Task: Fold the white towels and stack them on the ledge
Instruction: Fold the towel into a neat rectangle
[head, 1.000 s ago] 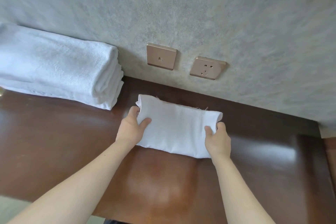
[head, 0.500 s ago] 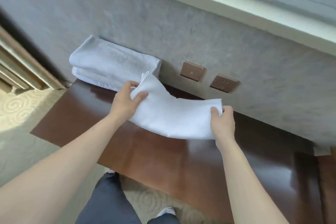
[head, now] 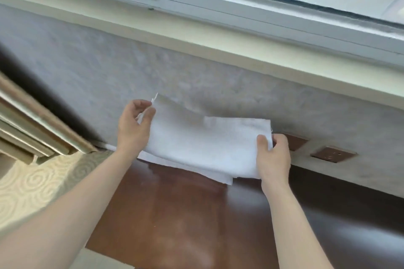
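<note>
A folded white towel (head: 201,144) hangs in the air in front of the grey wall, above the dark wooden tabletop (head: 196,214). My left hand (head: 133,126) pinches its upper left corner, and my right hand (head: 273,157) grips its right edge. The cream window ledge (head: 218,37) runs across the view above the towel. The stack of folded towels seen earlier is hidden behind the held towel and my left hand, apart from a thin white strip (head: 109,147) at the wall's foot.
Two bronze wall sockets (head: 333,154) sit on the wall right of my right hand. A window frame (head: 240,2) rises above the ledge. At the left are a curtain or wooden frame (head: 32,120) and patterned carpet (head: 32,181).
Both hands lifted the folded towel off the tabletop and raised it toward the ledge. My view tilted upward, bringing the ledge and window into sight.
</note>
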Action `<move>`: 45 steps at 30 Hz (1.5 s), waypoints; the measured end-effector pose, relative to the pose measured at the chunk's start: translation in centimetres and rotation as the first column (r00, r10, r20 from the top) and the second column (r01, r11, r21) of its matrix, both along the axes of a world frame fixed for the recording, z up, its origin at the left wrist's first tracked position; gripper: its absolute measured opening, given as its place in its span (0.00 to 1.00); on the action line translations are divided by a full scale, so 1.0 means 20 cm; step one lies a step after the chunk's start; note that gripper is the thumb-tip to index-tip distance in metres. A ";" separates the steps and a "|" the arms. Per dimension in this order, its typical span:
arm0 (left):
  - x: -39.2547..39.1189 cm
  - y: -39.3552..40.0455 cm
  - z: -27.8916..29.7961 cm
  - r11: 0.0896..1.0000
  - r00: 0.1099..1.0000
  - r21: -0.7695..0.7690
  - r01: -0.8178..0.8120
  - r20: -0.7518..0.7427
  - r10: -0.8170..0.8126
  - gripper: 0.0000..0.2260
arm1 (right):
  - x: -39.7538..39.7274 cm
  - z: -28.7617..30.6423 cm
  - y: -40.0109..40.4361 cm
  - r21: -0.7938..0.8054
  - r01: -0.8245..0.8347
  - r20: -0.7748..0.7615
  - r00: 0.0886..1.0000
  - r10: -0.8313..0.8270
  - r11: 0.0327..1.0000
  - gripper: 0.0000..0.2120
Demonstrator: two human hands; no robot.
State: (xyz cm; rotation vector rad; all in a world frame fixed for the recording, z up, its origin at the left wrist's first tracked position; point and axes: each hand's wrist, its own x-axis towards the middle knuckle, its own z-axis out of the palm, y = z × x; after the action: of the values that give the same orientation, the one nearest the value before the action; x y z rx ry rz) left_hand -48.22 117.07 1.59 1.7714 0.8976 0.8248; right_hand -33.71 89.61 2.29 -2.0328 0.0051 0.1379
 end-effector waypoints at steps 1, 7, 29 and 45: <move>0.00 0.06 -0.01 1.000 1.000 -0.005 -0.013 0.015 0.013 0.05 | -0.01 0.00 0.04 0.017 0.013 0.013 1.000 -0.013 1.000 0.07; 0.07 0.27 -0.23 0.995 0.963 -0.099 0.001 -0.268 -0.028 0.07 | 0.01 -0.15 0.20 -0.036 0.001 -0.152 0.988 -0.006 0.999 0.05; 0.28 -0.09 -0.34 0.544 0.434 0.199 0.815 -0.832 -0.347 0.28 | -0.04 -0.35 0.42 -0.733 -0.474 -0.078 0.771 0.632 0.488 0.30; 0.25 0.16 -0.43 0.612 0.462 0.226 0.758 -0.849 -0.258 0.32 | 0.04 -0.42 0.37 -0.753 -0.475 -0.156 0.801 0.577 0.456 0.36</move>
State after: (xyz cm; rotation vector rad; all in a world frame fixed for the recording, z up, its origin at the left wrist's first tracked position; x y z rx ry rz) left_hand -43.25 120.23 -6.97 2.8668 0.4544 -0.1962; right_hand -32.98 97.09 -6.10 -2.8478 -0.8074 0.4767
